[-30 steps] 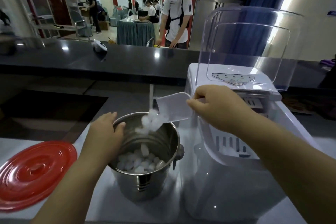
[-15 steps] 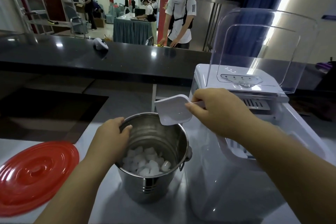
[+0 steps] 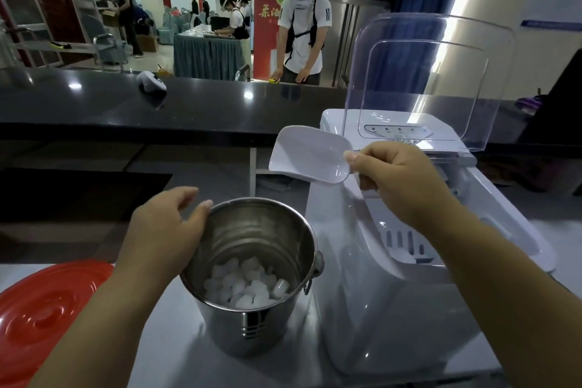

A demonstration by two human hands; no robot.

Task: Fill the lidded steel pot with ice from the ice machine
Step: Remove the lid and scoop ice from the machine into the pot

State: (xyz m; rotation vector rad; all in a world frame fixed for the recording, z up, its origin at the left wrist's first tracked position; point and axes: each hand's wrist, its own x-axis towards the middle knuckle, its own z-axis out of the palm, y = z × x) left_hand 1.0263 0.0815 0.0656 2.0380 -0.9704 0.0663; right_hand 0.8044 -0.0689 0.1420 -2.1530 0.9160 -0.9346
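Pale tabletop [image 3: 176, 318] carries our work: our right hand [image 3: 400, 183] pinches the empty scoop [image 3: 310, 154] at centre frame, our left hand [image 3: 163, 230] cups the steel pot [image 3: 252, 318] rim. Below centre, ice [image 3: 245, 285] only covers the bottom; more scoops remain, and the red lid [image 3: 47, 315] waits lower left.

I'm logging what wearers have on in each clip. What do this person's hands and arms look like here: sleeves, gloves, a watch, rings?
Both arms are bare all the way to the frame's bottom edge; no sleeve shows. The left hand and right hand wear no gloves. No watch, bracelet or ring is visible on the sides facing the camera. A short, unpainted-looking nail shows on the right thumb.
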